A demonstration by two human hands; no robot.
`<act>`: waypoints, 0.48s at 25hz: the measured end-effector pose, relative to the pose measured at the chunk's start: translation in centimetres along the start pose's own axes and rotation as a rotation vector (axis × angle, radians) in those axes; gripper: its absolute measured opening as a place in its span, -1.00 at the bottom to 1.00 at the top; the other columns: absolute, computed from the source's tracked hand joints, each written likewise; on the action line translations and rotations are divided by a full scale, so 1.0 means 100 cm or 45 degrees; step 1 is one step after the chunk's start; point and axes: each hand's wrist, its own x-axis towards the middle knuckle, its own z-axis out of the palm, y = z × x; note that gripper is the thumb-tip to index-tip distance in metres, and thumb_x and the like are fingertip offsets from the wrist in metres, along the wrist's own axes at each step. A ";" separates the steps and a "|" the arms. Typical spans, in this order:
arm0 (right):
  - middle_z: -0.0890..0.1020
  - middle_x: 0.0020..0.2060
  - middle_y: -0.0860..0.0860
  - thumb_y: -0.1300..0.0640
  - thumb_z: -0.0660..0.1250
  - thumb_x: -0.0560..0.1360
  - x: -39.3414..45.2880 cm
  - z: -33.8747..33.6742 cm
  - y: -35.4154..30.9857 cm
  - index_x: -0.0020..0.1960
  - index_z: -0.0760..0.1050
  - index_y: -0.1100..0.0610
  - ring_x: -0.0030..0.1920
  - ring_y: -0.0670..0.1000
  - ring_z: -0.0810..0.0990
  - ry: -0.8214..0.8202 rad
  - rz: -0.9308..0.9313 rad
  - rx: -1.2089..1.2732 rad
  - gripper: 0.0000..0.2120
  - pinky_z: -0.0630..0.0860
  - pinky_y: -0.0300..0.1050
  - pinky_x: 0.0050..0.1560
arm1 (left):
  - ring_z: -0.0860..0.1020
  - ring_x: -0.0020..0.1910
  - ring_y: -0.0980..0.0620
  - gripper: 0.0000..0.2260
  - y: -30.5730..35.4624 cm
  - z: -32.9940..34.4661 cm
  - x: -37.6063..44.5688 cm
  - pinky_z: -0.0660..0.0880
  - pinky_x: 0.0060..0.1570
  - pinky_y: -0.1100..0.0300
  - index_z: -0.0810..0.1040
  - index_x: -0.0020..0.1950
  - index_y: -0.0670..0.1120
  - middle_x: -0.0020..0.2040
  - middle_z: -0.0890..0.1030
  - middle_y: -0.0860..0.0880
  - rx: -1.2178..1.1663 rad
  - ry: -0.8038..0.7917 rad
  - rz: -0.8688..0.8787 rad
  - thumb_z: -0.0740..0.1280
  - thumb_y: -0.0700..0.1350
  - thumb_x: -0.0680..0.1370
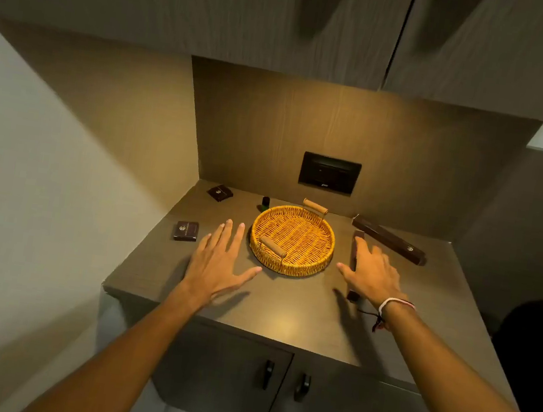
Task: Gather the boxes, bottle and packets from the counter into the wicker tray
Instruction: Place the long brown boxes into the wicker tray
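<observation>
Tray [293,240] is empty; your right hand [370,274], open, covers the long box [356,248] at 3 o'clock, which could slide off; left hand [221,258] is open too.

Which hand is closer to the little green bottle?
Left. The left hand is just below the green bottle; the right hand is across the wicker tray.

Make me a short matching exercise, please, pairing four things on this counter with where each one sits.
Things:
1. wicker tray
2. small bottle
3. long dark box
4. right hand

Places:
A. far right, near the back wall
B. over a narrow dark box beside the tray
C. middle of the counter
D. just behind the tray's left rim

Pairs: 1-C, 2-D, 3-A, 4-B
</observation>
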 end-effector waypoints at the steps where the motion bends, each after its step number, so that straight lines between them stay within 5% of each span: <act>1: 0.44 0.39 0.27 -0.14 0.36 0.55 0.006 0.004 0.000 0.54 0.18 0.10 0.39 0.30 0.43 -0.020 0.050 0.012 -0.30 0.48 0.28 0.30 | -0.10 0.60 -0.12 -0.07 -0.003 0.006 0.006 -0.07 0.52 -0.10 -0.21 0.60 -0.02 0.62 -0.14 -0.16 -0.022 -0.037 -0.007 -0.08 0.52 0.42; 6: 0.57 0.23 0.23 0.02 0.45 0.52 0.019 0.027 0.010 0.44 0.26 0.16 0.20 0.25 0.60 -0.069 0.243 0.167 -0.40 0.63 0.14 0.11 | -0.16 0.60 -0.09 -0.08 -0.016 0.040 0.015 -0.11 0.55 -0.12 -0.22 0.59 0.01 0.62 -0.18 -0.13 -0.069 -0.143 -0.031 -0.07 0.53 0.42; 10: 0.57 0.23 0.26 0.20 0.37 0.57 0.034 0.025 0.024 0.43 0.25 0.13 0.17 0.29 0.62 0.131 0.355 0.330 -0.51 0.63 0.12 0.04 | -0.14 0.60 -0.09 -0.10 -0.030 0.052 0.022 -0.15 0.55 -0.09 -0.12 0.60 0.02 0.62 -0.11 -0.14 -0.016 -0.144 -0.040 -0.13 0.53 0.42; 12: 0.55 0.27 0.25 0.22 0.34 0.59 0.040 0.018 0.029 0.47 0.25 0.09 0.21 0.27 0.60 0.243 0.219 0.465 -0.50 0.61 0.18 0.13 | -0.13 0.60 -0.09 -0.09 -0.033 0.055 0.023 -0.13 0.56 -0.09 -0.10 0.61 0.02 0.63 -0.10 -0.14 -0.009 -0.116 -0.031 -0.15 0.54 0.41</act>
